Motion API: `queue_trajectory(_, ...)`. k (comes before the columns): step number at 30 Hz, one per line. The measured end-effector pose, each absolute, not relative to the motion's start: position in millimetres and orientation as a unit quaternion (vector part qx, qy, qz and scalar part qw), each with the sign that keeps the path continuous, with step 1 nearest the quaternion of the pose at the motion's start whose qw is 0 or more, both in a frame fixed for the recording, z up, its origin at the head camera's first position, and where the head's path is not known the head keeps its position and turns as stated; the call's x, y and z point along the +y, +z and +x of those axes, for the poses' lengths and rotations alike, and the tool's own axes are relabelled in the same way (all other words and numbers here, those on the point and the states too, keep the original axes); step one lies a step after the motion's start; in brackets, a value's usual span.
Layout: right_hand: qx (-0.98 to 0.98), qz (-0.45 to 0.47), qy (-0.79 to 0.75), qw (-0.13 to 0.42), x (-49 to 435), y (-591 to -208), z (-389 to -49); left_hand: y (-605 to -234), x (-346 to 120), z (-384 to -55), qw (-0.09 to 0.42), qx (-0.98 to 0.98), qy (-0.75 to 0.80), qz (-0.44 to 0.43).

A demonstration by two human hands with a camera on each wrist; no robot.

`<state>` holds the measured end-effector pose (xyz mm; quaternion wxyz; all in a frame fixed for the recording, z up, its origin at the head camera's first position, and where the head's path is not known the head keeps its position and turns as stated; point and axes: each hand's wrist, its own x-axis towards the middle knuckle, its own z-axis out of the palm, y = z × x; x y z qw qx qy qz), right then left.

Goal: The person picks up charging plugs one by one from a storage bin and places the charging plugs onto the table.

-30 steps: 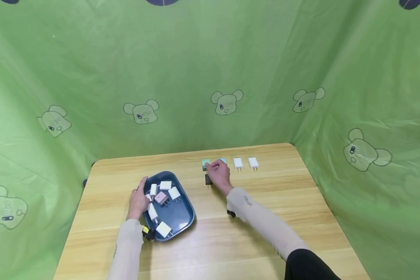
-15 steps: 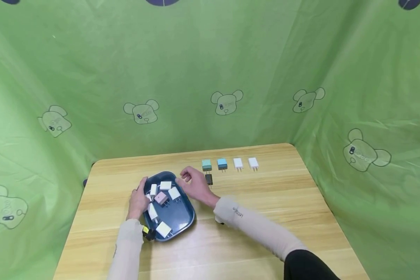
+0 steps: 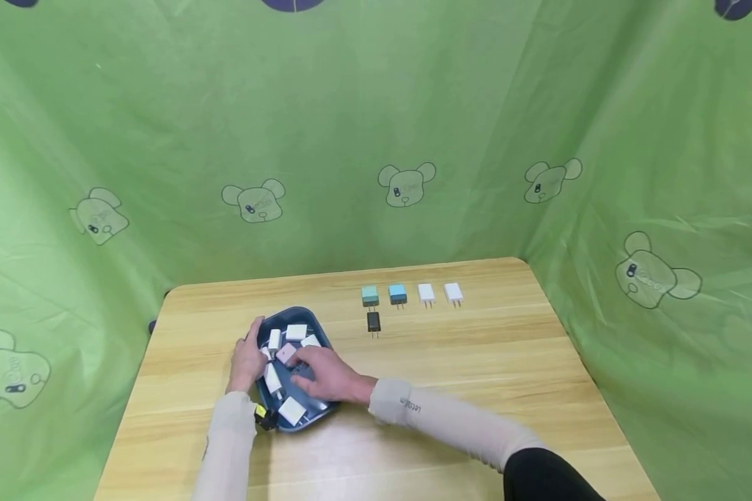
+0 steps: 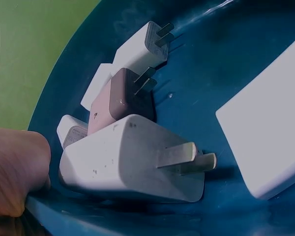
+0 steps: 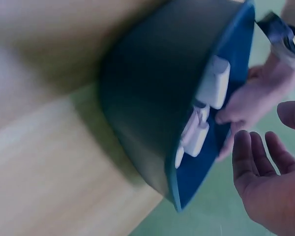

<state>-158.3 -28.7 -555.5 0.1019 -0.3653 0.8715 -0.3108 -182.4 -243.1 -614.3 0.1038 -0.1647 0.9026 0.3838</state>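
Observation:
My left hand (image 3: 247, 360) grips the left rim of a dark blue tray (image 3: 328, 406); its thumb (image 4: 32, 157) shows at the wall in the left wrist view. Inside lie a pink charger plug (image 3: 286, 354) and several white charger plugs (image 3: 292, 410), prongs exposed. My right hand (image 3: 329, 374) reaches over the tray's right side, fingertips right at the pink plug, thumb held apart from the fingers. In the right wrist view the right hand (image 5: 270, 187) has its fingers spread from the thumb, nothing between them.
Along the table's back, right of the tray, stand a green plug (image 3: 370, 296), a blue plug (image 3: 397, 293) and two white plugs, one a white plug (image 3: 454, 293) at the end. A black plug (image 3: 373, 321) lies before the green one. Green curtain (image 3: 326, 229) hangs behind the wooden table (image 3: 476, 369).
My right hand has left the black plug, which now lies before the green one, and has moved left and toward me into the tray. The left hand has stayed on the rim.

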Motion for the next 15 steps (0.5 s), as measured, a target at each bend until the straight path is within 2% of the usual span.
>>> queue_trajectory(11,0.877,-0.418,-0.189,0.146,-27.5,-577.8,-144.5,-612.6,-241.1,-180.6,0.095,0.905,0.383,-0.161)
queue_trajectory(15,0.887,-0.403,-0.14,0.174,-27.3,-581.6,-138.0,-612.7,-239.9,-177.1,0.093,0.901,0.39,-0.165)
